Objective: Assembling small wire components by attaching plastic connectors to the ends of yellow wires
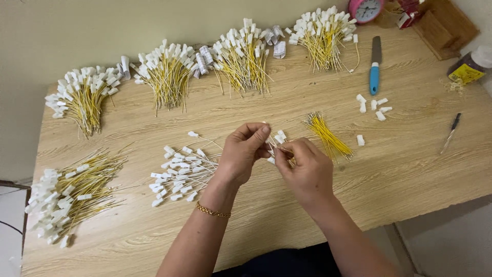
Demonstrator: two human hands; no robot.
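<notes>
Hands: left hand (245, 154), right hand (302, 166) grips pinched on yellow wire (283, 150).

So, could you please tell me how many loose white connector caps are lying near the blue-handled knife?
6: five loose white caps clustered just below the blue-handled knife, and one cap apart, lower down beside the bare yellow wire bundle. More may be hidden under the hands.

Single head-worn view, steeply down, close over wooden table (410, 169).
</notes>
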